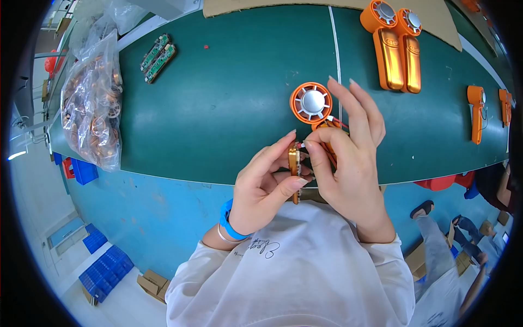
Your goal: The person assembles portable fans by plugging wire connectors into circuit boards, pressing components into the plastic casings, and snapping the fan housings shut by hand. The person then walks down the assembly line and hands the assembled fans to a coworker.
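L hand (260, 185), frame ctr: holds slim copper-coloured module w/ circuit board (294, 159) btwn thumb and fingers. R hand (350, 174), adj.: thumb and index pinch small white plug (303, 145) at module's upper end. Just above: round orange fan w/ silver hub (312, 102). Upper right: two glossy orange handheld fans (390, 60). Upper left: green circuit boards (162, 62).

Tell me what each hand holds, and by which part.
Left hand: a slim gold piece, by its upper and lower parts. Right hand: apparently a small white plug, exact part unclear.
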Motion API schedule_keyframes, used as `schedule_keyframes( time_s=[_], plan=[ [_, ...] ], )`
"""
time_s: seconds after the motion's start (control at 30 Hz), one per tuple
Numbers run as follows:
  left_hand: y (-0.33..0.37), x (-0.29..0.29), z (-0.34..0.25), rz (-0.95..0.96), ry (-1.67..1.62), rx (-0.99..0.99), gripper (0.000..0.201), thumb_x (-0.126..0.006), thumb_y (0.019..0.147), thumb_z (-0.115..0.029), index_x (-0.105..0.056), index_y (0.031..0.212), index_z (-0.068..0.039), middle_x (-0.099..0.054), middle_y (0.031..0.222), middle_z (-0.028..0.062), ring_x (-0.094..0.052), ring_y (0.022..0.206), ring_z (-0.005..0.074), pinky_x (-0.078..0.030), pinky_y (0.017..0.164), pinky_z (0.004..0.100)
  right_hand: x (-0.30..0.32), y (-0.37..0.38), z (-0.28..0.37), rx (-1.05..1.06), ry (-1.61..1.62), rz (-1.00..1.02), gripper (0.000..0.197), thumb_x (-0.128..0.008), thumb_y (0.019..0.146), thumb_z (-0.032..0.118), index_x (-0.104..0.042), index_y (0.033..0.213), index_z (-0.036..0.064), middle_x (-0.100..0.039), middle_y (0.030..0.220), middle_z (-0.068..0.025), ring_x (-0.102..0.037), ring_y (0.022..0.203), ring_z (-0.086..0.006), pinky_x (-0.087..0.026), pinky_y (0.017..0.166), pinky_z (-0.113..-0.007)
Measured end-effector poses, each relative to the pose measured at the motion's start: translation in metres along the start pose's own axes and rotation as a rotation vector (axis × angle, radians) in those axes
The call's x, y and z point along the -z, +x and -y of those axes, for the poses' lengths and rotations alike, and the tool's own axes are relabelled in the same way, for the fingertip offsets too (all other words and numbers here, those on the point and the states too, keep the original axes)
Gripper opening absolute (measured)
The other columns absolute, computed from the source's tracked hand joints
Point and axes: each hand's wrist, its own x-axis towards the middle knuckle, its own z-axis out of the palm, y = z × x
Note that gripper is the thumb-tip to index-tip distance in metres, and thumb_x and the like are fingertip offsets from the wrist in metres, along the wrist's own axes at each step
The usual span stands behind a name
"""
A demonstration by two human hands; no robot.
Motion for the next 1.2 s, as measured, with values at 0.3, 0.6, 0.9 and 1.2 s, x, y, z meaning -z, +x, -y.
schedule_keyframes(
  time_s=[0.3,0.6,0.9,1.2],
  plan=[
    [0.001,-0.004,0.002,-0.033,-0.032,-0.034,0.057,-0.056,0.083,0.008,-0.033,0.135,0.002,-0.048,0.117,0.0117,-0.053,0.109,0.0200,-0.050,0.088,0.0324,-0.009,-0.003,0.005,0.034,-0.079,-0.095,0.007,-0.063,0.071,0.003,-0.057,0.074,0.0041,-0.045,0.131,-0.0158,-0.033,0.125,-0.0356,-0.022,0.099,-0.045],
    [0.001,-0.007,0.004,-0.040,-0.052,-0.013,0.057,-0.056,0.085,0.006,-0.031,0.136,0.002,-0.053,0.117,0.0126,-0.053,0.109,0.0185,-0.046,0.090,0.0316,0.006,0.000,0.002,0.042,-0.101,-0.026,0.009,-0.064,0.070,0.006,-0.060,0.078,0.0059,-0.041,0.135,-0.0160,-0.027,0.128,-0.0372,-0.020,0.101,-0.046],
    [0.000,-0.010,0.000,-0.044,-0.044,0.012,0.056,-0.055,0.086,0.006,-0.031,0.136,0.002,-0.053,0.115,0.0126,-0.053,0.108,0.0186,-0.047,0.090,0.0316,0.011,0.003,-0.001,0.021,-0.060,0.042,0.010,-0.061,0.067,0.002,-0.061,0.076,0.0059,-0.038,0.136,-0.0184,-0.024,0.131,-0.0387,-0.017,0.103,-0.047],
    [0.006,0.001,0.005,0.036,0.118,-0.092,0.054,-0.055,0.084,0.010,-0.037,0.135,0.001,-0.051,0.114,0.0129,-0.057,0.101,0.0193,-0.051,0.084,0.0287,0.012,0.011,-0.014,0.083,0.132,0.058,0.007,-0.063,0.063,-0.001,-0.062,0.067,0.0044,-0.048,0.130,-0.0153,-0.029,0.128,-0.0391,-0.022,0.103,-0.046]
  ],
)
